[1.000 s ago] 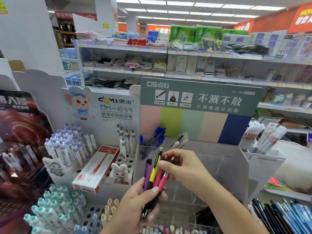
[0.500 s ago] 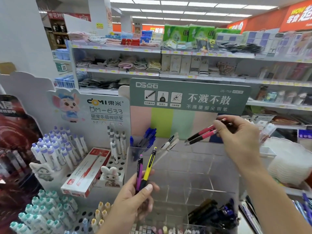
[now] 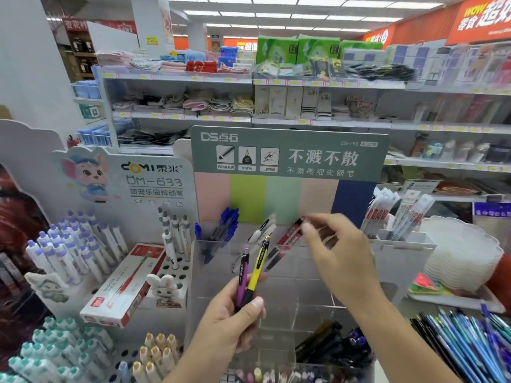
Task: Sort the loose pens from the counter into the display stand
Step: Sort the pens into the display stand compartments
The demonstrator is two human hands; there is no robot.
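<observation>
My left hand point(image 3: 229, 324) grips a purple pen point(image 3: 243, 275) and a yellow pen point(image 3: 258, 266) upright in front of the clear acrylic display stand point(image 3: 304, 299). Over the stand's back row, my right hand point(image 3: 340, 258) pinches the top ends of two red pens point(image 3: 286, 240). They slant down into a back compartment, and my fingertips there are blurred. Blue pens point(image 3: 225, 228) fill the back left compartment, with white-and-black pens point(image 3: 264, 230) beside them. Dark pens point(image 3: 331, 344) lie in a front right compartment.
A white stand of purple-capped pens point(image 3: 69, 250) and a red-and-white pen box point(image 3: 124, 286) sit to the left. Several loose blue pens point(image 3: 464, 344) lie at the lower right. A white holder of packaged refills point(image 3: 401, 217) stands right of the acrylic stand. Store shelves run behind.
My right hand took the two red pens out of the bunch in my left hand, lifted them up to the right, then brought them down into the stand's back row.
</observation>
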